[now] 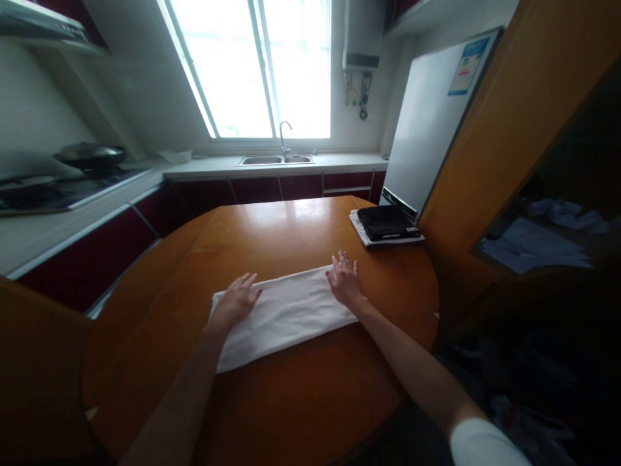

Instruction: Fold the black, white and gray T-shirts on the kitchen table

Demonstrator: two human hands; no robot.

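A white cloth [286,314], folded into a long flat strip, lies slightly slanted on the wooden table [301,401]. My left hand [237,301] rests on its left end with the fingers stretched toward the far edge. On the right end lies my right hand [345,281], fingers spread, its tips reaching the far edge of the cloth. Neither hand grips the fabric. Light creases run across the middle of the cloth, and parts of both ends are hidden under my hands.
A black folded item [385,222] sits on a white stack [363,234] at the table's far right. Beyond the table are a counter with a double sink [262,160], a fridge [431,116], and at left a stove [82,188] with a lidded wok [90,155].
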